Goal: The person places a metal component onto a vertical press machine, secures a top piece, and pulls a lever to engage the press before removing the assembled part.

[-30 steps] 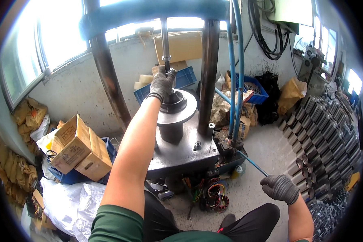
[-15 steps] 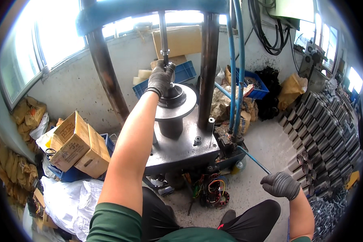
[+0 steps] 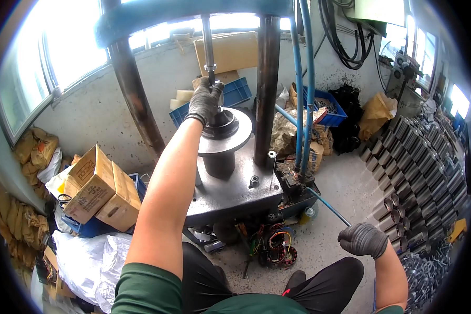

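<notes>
My left hand (image 3: 205, 102), in a dark grey glove, is closed round an upright metal shaft below the end of the press rod (image 3: 208, 44). Its fingers hide most of that shaft. Beneath the hand, a black ring-shaped fitting (image 3: 221, 130) sits on a round steel plate (image 3: 227, 145), which rests on a dark cylinder (image 3: 220, 165) on the press table (image 3: 230, 196). My right hand (image 3: 363, 239), gloved alike, is wrapped round the end of a blue lever (image 3: 327, 205) low on the right. The lever runs to the base beside the press.
Two steel columns, left (image 3: 136, 94) and right (image 3: 267, 89), flank the work. Blue hoses (image 3: 310, 78) rise at the right. Stacked metal tubes (image 3: 408, 178) and a heap of bolts (image 3: 426, 277) lie far right. Cardboard boxes (image 3: 97, 191) stand left; wires and coils (image 3: 280, 248) lie under the table.
The whole view has shifted slightly. Both hands keep their holds, and no part of the press or the lever has visibly moved.
</notes>
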